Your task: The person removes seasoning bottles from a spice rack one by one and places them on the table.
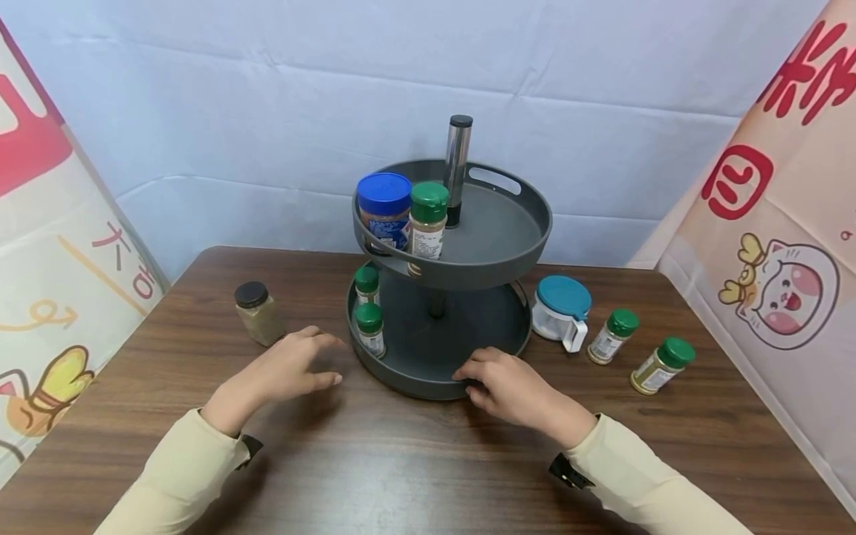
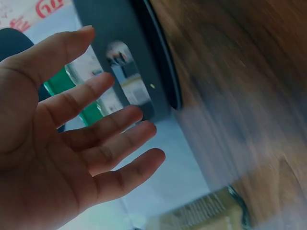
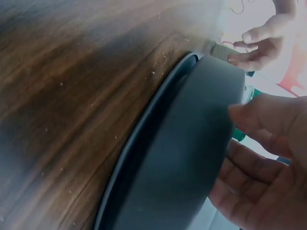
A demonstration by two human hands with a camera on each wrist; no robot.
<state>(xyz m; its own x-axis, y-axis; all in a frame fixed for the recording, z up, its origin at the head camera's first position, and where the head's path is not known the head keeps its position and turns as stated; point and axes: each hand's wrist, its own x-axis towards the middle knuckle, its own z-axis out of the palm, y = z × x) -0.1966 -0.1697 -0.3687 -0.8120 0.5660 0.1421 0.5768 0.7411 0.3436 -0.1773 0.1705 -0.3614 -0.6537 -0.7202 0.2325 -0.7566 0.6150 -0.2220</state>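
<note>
A dark grey two-tier turntable [image 1: 414, 385] stands on the wooden table. My right hand [image 1: 511, 390] grips the front rim of its lower tier, thumb outside and fingers over the inner side, as the right wrist view shows. Left of that tier, my left hand [image 1: 284, 371] hovers with fingers spread and holds nothing. Two green-capped spice jars [image 1: 370, 331] stand at the left inside the lower tier. On the upper tier are a blue-lidded jar [image 1: 384, 212] and a green-capped spice jar [image 1: 428, 219], beside the metal post [image 1: 458, 160].
A black-capped jar [image 1: 259, 313] stands on the table to the left. Right of the turntable are a teal-lidded clear pot [image 1: 562, 308] with a white handle and two more green-capped jars [image 1: 611, 338]. Light cloth hangs behind, printed cloths at both sides.
</note>
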